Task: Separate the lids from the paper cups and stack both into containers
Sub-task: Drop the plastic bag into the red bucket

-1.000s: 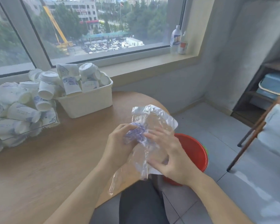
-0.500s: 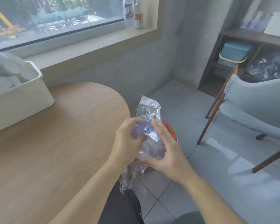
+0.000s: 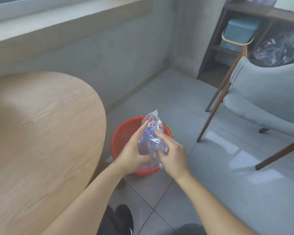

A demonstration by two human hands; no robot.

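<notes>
Evidently the plastic bag (image 3: 152, 141), crumpled clear film with blue print and held just above the red basin (image 3: 124, 133) on the floor beside the table (image 3: 41, 133), is light, limp and slippery; it is best gripped as a bunched wad, not by a loose edge. Left hand (image 3: 134, 153) holds the wad from the left, forefinger extended along it, thumb curled at its base. Right hand (image 3: 172, 154) pinches it from the right, forefinger on top and thumb beneath.

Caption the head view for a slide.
Both hands, left and right, crumple a clear plastic bag above a red basin.
</notes>
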